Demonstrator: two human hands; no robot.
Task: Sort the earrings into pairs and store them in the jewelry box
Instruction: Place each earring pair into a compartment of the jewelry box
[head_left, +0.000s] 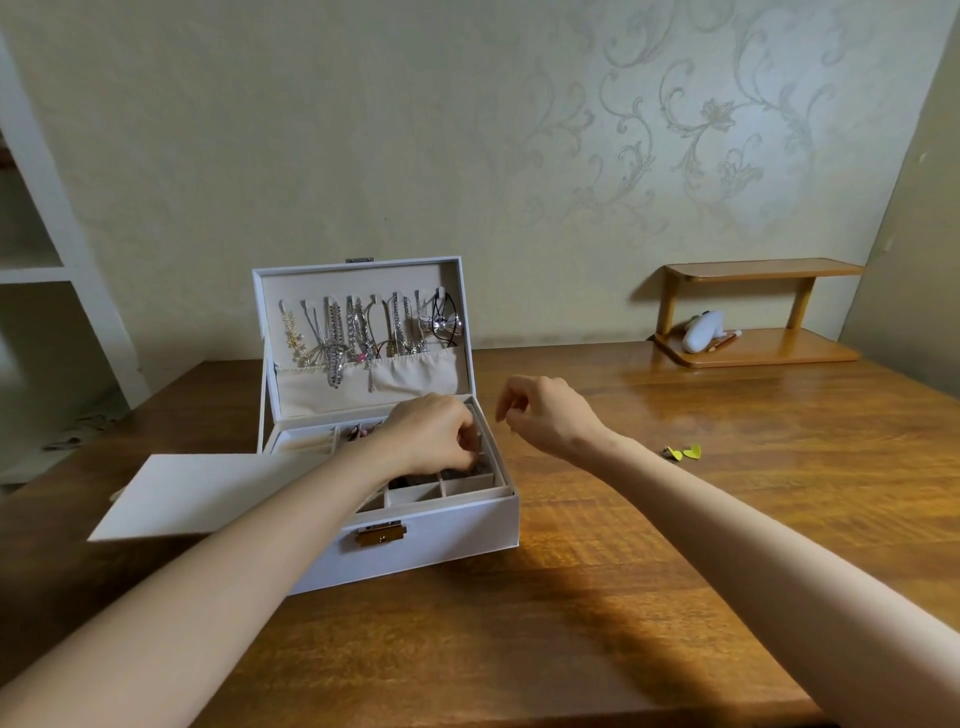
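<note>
Reaching into the open white jewelry box on the brown wooden bench, the left hand curls its fingers; the right hand hovers beside, loosely curled; whether either holds anything is unclear. Two yellow heart-shaped earrings lie on the bench, further right.

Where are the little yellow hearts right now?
In the head view, the yellow hearts lie on the wooden table, right of the white jewelry box, just past the right forearm.

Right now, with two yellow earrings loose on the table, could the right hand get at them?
Probably yes: the yellow earrings lie uncovered on bare table beside the right forearm, and the right hand hovers beside the jewelry box.
</note>
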